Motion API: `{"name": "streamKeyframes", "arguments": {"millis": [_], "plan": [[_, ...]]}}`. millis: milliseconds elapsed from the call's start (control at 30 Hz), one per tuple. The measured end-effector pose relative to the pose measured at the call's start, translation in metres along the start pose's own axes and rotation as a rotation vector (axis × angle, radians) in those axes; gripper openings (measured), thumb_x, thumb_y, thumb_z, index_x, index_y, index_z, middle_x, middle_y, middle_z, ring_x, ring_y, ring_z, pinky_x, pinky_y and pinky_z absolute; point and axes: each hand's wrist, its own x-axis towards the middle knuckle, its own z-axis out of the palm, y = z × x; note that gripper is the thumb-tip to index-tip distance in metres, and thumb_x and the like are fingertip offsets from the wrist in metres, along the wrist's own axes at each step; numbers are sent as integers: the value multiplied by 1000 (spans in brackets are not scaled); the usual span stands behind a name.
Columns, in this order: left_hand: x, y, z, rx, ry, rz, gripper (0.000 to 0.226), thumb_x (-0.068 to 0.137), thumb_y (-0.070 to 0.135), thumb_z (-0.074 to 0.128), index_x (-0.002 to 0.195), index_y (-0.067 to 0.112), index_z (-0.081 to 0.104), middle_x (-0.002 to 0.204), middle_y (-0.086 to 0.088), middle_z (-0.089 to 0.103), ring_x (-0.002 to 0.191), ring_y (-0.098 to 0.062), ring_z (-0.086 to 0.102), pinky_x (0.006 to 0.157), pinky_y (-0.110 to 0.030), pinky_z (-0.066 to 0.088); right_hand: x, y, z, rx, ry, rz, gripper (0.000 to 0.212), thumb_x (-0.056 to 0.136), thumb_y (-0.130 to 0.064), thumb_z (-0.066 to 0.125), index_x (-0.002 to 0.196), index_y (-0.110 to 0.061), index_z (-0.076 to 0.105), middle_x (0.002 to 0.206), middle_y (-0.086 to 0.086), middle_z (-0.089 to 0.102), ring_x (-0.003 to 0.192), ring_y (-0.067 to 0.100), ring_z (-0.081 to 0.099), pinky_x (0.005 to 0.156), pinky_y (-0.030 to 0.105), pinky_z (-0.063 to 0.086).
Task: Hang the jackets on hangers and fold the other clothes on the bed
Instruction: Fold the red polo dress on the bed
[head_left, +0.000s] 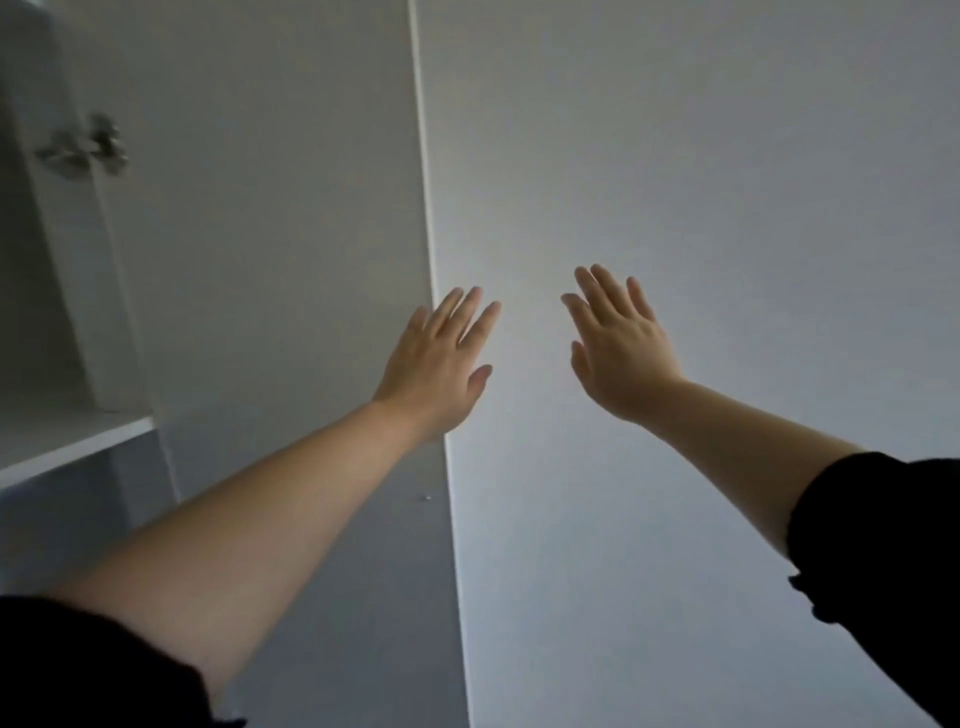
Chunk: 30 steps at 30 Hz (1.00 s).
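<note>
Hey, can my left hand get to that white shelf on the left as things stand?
Probably yes. The left hand is open and holds nothing, and nothing shows between it and the shelf, which sits lower and further left with its front edge bare.

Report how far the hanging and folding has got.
Done: nothing shows it; no clothes, hangers or bed in view. In hand: nothing; left hand and right hand are open and empty before a white panel, beside a shelf. Left to do: cannot tell.

Single head view, close-up — facing white panel (701, 218)
</note>
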Motion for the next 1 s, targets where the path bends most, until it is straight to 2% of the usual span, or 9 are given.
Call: {"name": "streamKeyframes", "arguments": {"millis": [167,400,600,800,1000], "plan": [[63,154,27,-112,23,205,65,101,40,26,153,16,-3,161,-6,-5,148,-22,-5,118,-44,7,-94,129,-17,-107,-86,230,53,96,-22,42,144,-4,32,157,15,18,147,28,10,119,43,3],[139,336,60,-332,90,361,64,100,40,27,153,15,0,161,-7,-1,148,-23,-4,118,-45,4,-192,261,-20,-261,-142,454,55,97,-25,40,146,-6,27,158,14,17,147,29,10,119,44,4],[218,490,110,-501,126,453,64,99,38,32,153,16,4,161,-6,2,148,-25,-1,117,-47,5,-257,398,2,-409,-234,645,52,96,-26,42,143,-6,30,156,15,21,145,29,14,118,47,11],[297,650,147,-671,58,538,65,99,36,34,153,16,4,161,-5,0,148,-24,-3,118,-46,4,-319,538,20,-457,-343,812,54,98,-28,39,147,-8,25,157,11,17,146,27,9,119,45,7],[331,810,170,-812,-77,596,64,99,34,37,153,19,5,161,-4,0,148,-23,-3,117,-47,4,-411,658,16,-509,-411,965,52,97,-28,43,143,-8,29,154,12,23,145,27,14,119,46,11]]}}
